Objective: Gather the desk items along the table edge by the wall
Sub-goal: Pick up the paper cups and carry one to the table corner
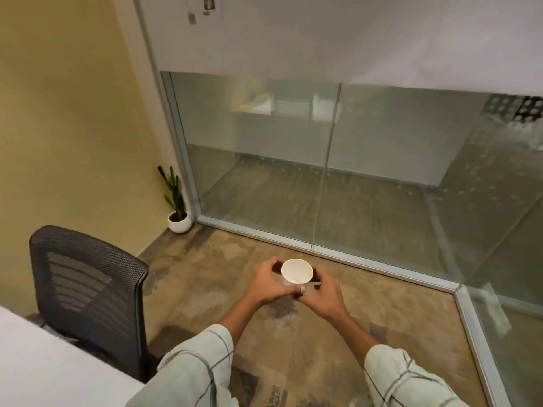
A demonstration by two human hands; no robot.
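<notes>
A white paper cup (296,271) is held upright in mid-air over the floor, its open mouth facing up and its inside looking empty. My left hand (269,283) wraps its left side. My right hand (323,295) grips it from the right, with a small flat pale object pinched under the cup; what that object is cannot be told. A corner of the white table (44,368) shows at the lower left, well away from both hands.
A black mesh office chair (88,295) stands against the table's corner. A small potted plant (177,210) sits in the room's corner by the yellow wall. A glass partition (323,171) with a metal floor rail runs across ahead and down the right.
</notes>
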